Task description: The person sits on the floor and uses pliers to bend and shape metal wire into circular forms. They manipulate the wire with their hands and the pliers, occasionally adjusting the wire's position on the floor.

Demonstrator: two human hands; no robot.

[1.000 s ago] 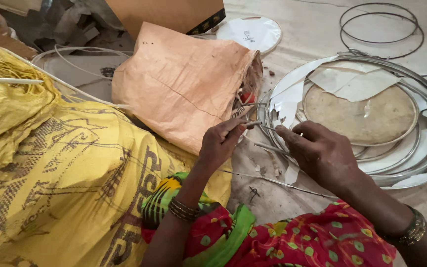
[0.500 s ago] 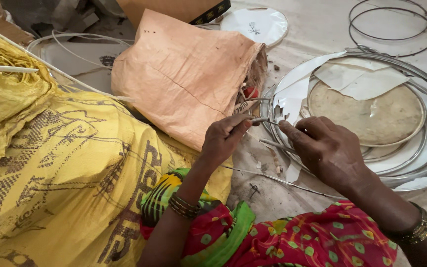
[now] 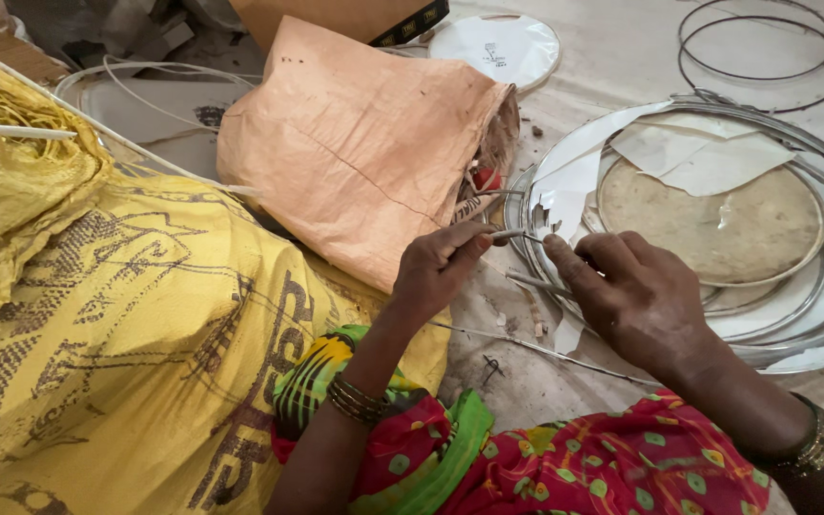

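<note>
Head camera, looking down at two bare hands working over a dusty floor. The left hand (image 3: 445,267) pinches a thin grey metal wire (image 3: 505,234) between thumb and fingertips — fingers closed together on it. The wire's long axis runs roughly level across the picture, its free end pointing right toward the other hand. It looks slim, dull and slightly bent, and it pokes out just past the left fingertips. The right hand (image 3: 636,296) sits just beside that end, index finger extended toward it, the other fingers curled over a second short grey rod (image 3: 536,282) that slants down to the right beneath the wire; whether the hand truly clamps this rod cannot be told, since the palm hides it.

Both hands hover at the left rim of a stack of round silver metal rings (image 3: 813,319), which frame a tan disc (image 3: 717,215) with torn white paper (image 3: 693,153) lying on it. Behind the left hand lies a peach-coloured sack (image 3: 355,143), open toward the rings. A large yellow woven sack (image 3: 116,324) fills the left side. Both wrists wear bangles — the lap below is covered in red, green-spotted cloth (image 3: 574,467). Two thin wire hoops (image 3: 760,43) lie well apart at the top right.
</note>
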